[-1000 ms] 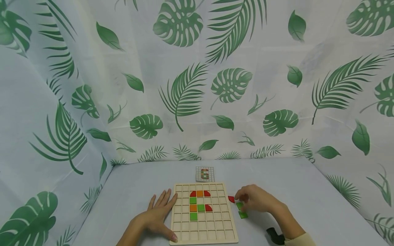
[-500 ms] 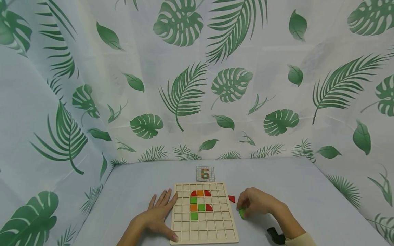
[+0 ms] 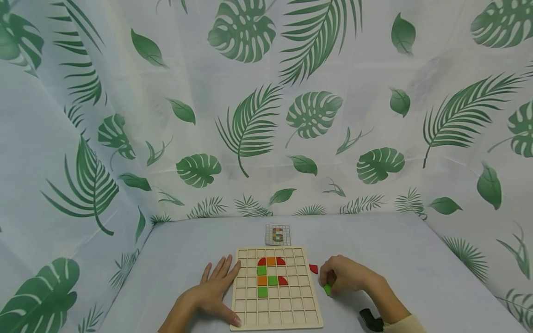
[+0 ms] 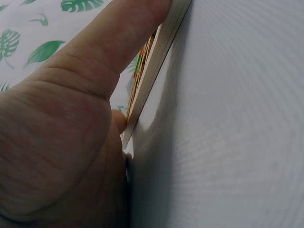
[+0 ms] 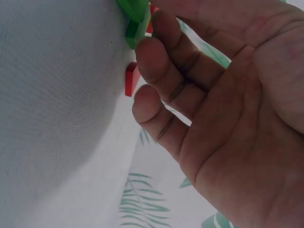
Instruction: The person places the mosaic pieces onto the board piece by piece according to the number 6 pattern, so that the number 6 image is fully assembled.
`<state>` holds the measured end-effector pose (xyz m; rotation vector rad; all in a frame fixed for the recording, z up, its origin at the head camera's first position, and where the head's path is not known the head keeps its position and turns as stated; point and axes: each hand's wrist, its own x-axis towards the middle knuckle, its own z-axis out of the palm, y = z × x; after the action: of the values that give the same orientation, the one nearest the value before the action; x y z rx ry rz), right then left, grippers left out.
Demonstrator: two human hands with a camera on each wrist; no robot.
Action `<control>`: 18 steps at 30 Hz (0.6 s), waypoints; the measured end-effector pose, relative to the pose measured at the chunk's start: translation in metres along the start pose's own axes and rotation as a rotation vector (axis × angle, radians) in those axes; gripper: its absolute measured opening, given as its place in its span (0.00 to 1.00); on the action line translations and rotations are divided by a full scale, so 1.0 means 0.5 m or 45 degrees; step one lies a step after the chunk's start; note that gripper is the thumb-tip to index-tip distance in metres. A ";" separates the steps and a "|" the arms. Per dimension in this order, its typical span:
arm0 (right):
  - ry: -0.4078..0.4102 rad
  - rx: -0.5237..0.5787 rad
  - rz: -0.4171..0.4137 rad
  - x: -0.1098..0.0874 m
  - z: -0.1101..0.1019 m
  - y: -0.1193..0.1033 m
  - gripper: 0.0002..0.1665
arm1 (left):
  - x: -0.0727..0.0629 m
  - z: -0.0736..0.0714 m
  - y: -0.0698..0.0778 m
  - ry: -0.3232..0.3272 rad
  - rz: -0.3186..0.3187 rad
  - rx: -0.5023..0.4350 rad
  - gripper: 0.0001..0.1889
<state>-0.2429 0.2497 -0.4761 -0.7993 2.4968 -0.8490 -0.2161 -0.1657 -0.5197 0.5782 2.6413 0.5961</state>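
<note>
My left hand [image 3: 212, 296] lies spread along the left side of a wooden grid board [image 3: 291, 319], thumb at its near corner and fingertips at its left edge. Red, orange and green tiles sit in some of the board's squares, including a green square tile [image 3: 263, 292]. Right of the board, my right hand [image 3: 347, 275] pinches a loose green square tile [image 3: 327, 289] low over the table. In the right wrist view a second green tile [image 5: 137, 31] lies just beyond the pinched one, and my fingers are curled. A red quarter-round tile [image 3: 313, 269] rests between board and right hand.
Behind the board lies a small pattern card [image 3: 277, 235] showing a figure 6 on a grid. A dark curved object [image 3: 371, 320] is beside my right forearm. The white table [image 3: 187, 245] meets a leaf-printed cloth backdrop [image 3: 266, 185].
My right hand has come slightly down over the two loose green tiles, its fingers closing on the nearer one and covering the other. The left hand and the board stay put.
</note>
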 end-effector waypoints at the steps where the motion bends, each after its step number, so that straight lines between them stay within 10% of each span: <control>1: 0.002 -0.009 -0.005 0.000 0.000 -0.001 0.16 | 0.000 0.000 0.000 0.000 0.001 0.000 0.77; 18: 0.111 0.016 -0.112 0.022 0.002 -0.004 0.13 | -0.005 -0.004 0.002 0.009 0.012 -0.005 0.77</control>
<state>-0.2501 0.2411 -0.4775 -0.8913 2.5453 -0.9476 -0.2144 -0.1668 -0.5165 0.5890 2.6450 0.6073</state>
